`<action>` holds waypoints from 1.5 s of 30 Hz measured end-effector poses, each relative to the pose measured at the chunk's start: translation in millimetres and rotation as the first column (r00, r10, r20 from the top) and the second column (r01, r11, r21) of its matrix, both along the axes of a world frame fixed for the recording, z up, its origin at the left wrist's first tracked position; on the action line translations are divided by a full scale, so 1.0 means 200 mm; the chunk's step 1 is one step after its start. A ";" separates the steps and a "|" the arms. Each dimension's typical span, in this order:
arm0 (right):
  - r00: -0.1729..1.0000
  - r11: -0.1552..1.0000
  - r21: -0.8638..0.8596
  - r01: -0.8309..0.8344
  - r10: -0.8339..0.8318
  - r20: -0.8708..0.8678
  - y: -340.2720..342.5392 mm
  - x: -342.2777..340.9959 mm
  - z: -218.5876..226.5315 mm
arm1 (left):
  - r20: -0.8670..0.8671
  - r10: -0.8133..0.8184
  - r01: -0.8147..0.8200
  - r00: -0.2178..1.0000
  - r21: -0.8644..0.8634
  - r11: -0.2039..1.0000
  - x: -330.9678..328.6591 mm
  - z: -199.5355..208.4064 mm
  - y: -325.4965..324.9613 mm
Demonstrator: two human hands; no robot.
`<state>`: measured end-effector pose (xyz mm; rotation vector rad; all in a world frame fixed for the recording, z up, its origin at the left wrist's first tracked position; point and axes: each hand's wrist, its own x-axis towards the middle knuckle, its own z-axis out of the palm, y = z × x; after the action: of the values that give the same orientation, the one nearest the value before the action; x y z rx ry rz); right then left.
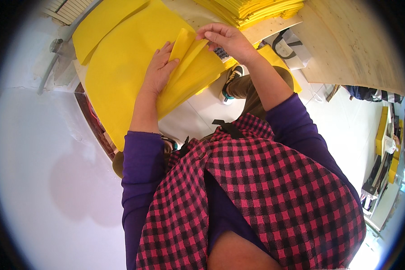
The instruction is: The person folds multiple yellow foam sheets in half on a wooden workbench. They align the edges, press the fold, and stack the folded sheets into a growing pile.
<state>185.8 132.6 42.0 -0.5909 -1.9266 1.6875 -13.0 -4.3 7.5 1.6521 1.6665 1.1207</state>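
Purple sleeves (141,166) and a pink-and-black checked apron (274,189) sit nearest, seen from right beside the job. Brown trousers (256,101) below, plus a dark shoe (231,83) with pale laces on the white floor tiles (342,121).

Next out: both bare hands at one yellow sheet (130,65). Sheet lies spread ahead of the person, slightly left, near side reaching past the edge of what it lies on. It has a narrow raised flap (180,47) between the hands.

Left hand (160,69): palm down on the sheet, fingers laid out, thumb apart and next to the flap. Not clenched on anything.

Right hand (226,40): bent at the wrist, thumb and forefinger narrow, pinching the flap's far end. Other fingers curled.

Past the hands: stack of yellow sheets (261,11), edges layered, on a pale wood table (276,26). White bag (298,51) with dark handles near it, lower down. Big wood panel (346,40) to the right of that.
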 end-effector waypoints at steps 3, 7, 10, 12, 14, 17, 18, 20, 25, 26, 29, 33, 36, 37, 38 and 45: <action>1.000 0.999 -0.048 -0.008 0.008 0.000 -0.01 0.00 0.01 | -0.003 -0.033 0.033 0.999 -0.018 0.999 -0.02 -0.01 0.01; 0.997 0.995 -0.060 -0.078 0.078 -0.015 0.01 0.00 0.02 | 0.003 -0.027 0.027 1.000 -0.010 1.000 -0.01 -0.01 0.01; 0.994 0.994 -0.015 -0.111 0.111 -0.017 0.03 0.00 0.01 | 0.017 -0.009 0.010 1.000 -0.016 1.000 -0.01 -0.01 0.00; 0.994 0.993 0.054 -0.108 0.109 -0.013 0.04 -0.01 -0.01 | 0.027 -0.008 0.009 1.000 -0.016 1.000 -0.01 -0.01 0.00; 0.996 0.990 0.118 -0.078 0.071 0.061 0.05 0.00 -0.03 | 0.025 -0.029 0.029 0.999 0.010 1.000 -0.01 -0.01 0.00; 0.991 0.979 0.193 -0.068 0.045 0.123 0.05 0.00 -0.08 | -0.033 -0.041 0.041 0.999 0.007 0.999 -0.03 -0.02 0.02; 0.987 0.979 0.193 -0.061 0.030 0.158 0.05 0.00 -0.09 | -0.041 -0.046 0.047 0.998 0.015 0.999 -0.03 -0.03 0.02; 0.993 0.917 0.387 -0.093 0.058 0.101 0.05 0.01 -0.10 | -0.059 -0.042 0.042 0.997 -0.003 0.999 -0.04 -0.04 0.02; 0.989 0.858 0.496 -0.135 0.083 0.125 0.03 0.02 -0.10 | -0.089 -0.057 0.059 0.994 0.017 0.998 -0.04 -0.04 0.02; 0.987 0.858 0.495 -0.139 0.081 0.136 0.03 0.02 -0.10 | -0.100 -0.062 0.064 0.993 0.020 0.998 -0.04 -0.04 0.02; 0.986 0.852 0.505 -0.138 0.069 0.153 0.04 0.01 -0.07 | -0.107 -0.071 0.074 0.992 0.025 0.997 -0.04 -0.03 0.01; 0.985 0.847 0.519 -0.111 0.023 0.173 0.04 -0.02 -0.04 | -0.072 -0.076 0.078 0.995 0.019 0.997 -0.04 -0.03 0.01; 0.957 0.875 0.466 -0.135 -0.007 0.290 0.03 -0.06 0.00 | -0.039 -0.081 0.082 0.996 0.021 0.996 -0.04 -0.03 0.01; 0.960 0.870 0.473 -0.140 0.002 0.280 0.03 -0.06 0.02 | -0.027 -0.087 0.088 0.996 0.023 0.996 -0.04 -0.02 0.01; 0.950 0.875 0.463 -0.142 -0.011 0.312 0.03 -0.06 0.03 | -0.012 -0.095 0.096 0.995 0.033 0.995 -0.04 -0.02 0.00; 0.941 0.843 0.512 -0.163 -0.024 0.339 0.03 -0.11 0.07 | 0.061 -0.120 0.119 0.991 0.008 0.993 -0.06 -0.01 0.00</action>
<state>163.7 139.2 56.1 -0.6103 -2.5547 1.0381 -24.6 -4.5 4.7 1.6799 1.5073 1.1061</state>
